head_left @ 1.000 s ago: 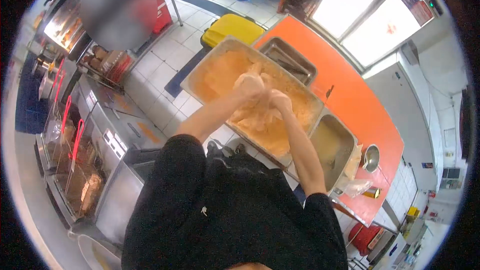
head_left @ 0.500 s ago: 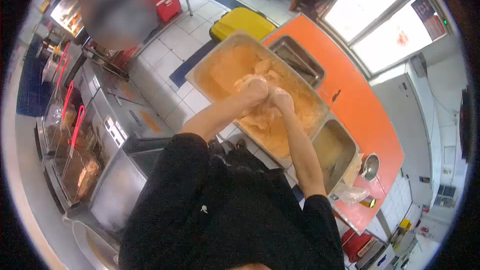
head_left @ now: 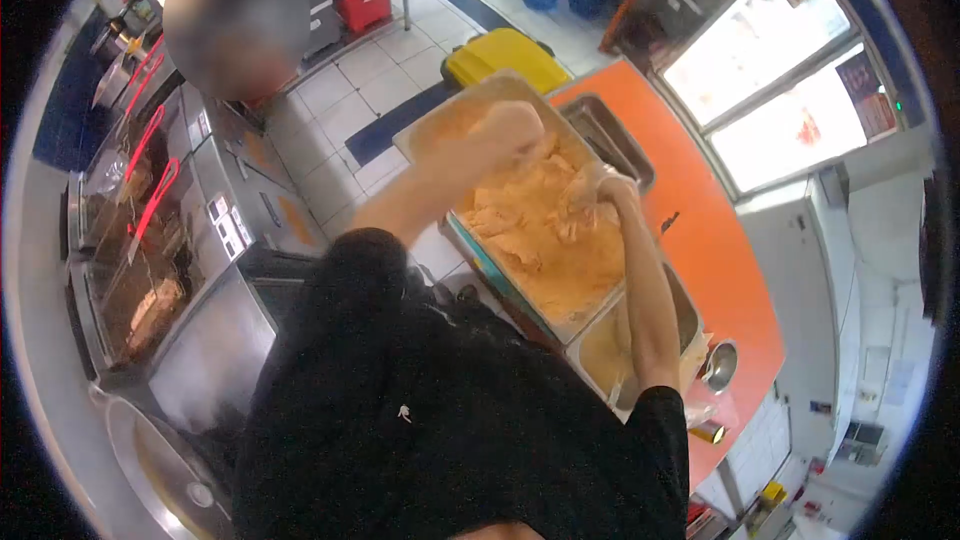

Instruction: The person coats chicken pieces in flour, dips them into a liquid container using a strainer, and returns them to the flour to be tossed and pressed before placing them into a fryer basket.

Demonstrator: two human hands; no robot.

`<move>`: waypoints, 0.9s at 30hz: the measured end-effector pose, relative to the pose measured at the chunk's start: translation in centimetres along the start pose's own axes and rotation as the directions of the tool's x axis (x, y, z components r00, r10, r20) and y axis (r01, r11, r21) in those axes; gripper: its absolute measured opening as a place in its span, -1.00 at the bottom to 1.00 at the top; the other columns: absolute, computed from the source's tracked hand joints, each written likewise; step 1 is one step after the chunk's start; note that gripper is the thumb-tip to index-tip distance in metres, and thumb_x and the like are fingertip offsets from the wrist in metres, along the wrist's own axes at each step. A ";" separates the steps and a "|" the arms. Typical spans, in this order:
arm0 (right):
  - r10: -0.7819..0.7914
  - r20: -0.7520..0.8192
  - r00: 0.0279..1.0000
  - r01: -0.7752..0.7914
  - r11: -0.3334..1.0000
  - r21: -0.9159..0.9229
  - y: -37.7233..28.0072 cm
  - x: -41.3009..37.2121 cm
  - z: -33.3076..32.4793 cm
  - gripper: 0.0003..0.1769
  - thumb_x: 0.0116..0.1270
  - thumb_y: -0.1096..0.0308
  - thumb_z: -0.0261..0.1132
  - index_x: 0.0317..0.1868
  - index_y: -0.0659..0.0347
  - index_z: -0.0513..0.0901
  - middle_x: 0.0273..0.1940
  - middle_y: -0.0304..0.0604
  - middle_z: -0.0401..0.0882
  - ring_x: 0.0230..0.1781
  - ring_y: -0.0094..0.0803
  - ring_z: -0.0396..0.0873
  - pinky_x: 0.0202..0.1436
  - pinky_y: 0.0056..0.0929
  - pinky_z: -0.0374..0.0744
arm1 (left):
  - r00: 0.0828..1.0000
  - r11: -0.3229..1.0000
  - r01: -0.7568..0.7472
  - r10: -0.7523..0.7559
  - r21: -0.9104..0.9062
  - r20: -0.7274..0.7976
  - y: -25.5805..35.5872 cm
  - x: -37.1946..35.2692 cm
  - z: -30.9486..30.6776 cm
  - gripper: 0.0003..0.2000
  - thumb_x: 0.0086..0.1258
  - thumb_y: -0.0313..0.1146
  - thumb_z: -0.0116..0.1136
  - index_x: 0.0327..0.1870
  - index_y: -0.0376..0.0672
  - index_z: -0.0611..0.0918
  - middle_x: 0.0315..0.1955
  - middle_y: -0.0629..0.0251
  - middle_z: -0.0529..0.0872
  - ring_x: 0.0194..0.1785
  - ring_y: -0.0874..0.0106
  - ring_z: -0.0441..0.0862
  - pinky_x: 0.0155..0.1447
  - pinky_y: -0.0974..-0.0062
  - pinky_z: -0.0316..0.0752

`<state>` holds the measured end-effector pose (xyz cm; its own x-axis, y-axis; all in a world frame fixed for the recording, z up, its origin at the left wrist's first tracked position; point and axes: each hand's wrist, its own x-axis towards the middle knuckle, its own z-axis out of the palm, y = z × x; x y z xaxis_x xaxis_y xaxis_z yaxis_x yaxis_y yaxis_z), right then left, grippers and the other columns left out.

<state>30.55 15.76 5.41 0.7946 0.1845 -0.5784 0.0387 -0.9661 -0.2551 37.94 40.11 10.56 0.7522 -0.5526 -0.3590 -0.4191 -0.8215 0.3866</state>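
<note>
A large rectangular metal tray (head_left: 405, 137) holds orange-tan breading flour (head_left: 570, 285). Several coated pieces, which look like breaded meat, lie in it, among them a flat piece (head_left: 495, 225) left of the middle. Over the far part of the tray is my left hand (head_left: 515, 130), smeared by motion, so I cannot make out its fingers or anything in them. Dusted with flour, my right hand (head_left: 595, 195) bends downward at the tray's right side. Its fingers look apart and reach down to the coated pieces; no held piece is distinguishable.
Beside the tray's near right side stands a metal pan (head_left: 605, 345) with pale liquid. The orange table (head_left: 710, 270) bears a metal bowl (head_left: 720, 365) and a smaller tray (head_left: 612, 145). Fryers with red-handled baskets (head_left: 155, 200) line the left. A person (head_left: 235, 20) is at upper left.
My hands, together over the middle of the tray before, are now apart. The left has moved to the far side, the right toward the right edge. The camera view has shifted slightly.
</note>
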 end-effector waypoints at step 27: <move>-0.905 0.195 0.379 0.707 0.147 -0.692 -80.2 0.8 -14.8 -0.31 0.02 0.07 0.45 0.15 0.23 0.56 0.07 0.15 0.61 0.12 -0.01 0.58 0.21 -0.17 0.53 | 0.464 0.510 0.859 -0.756 0.028 -0.461 -42.8 -61.5 -22.4 -0.54 -0.06 0.07 0.48 -0.20 -0.05 0.79 -0.29 0.23 0.80 -0.25 0.25 0.69 -0.10 0.34 0.63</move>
<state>37.06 90.71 36.81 0.1481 0.9791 -0.1395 0.9866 -0.1365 0.0896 21.04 112.42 35.12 0.9004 0.4297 -0.0674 0.4185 -0.8982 -0.1346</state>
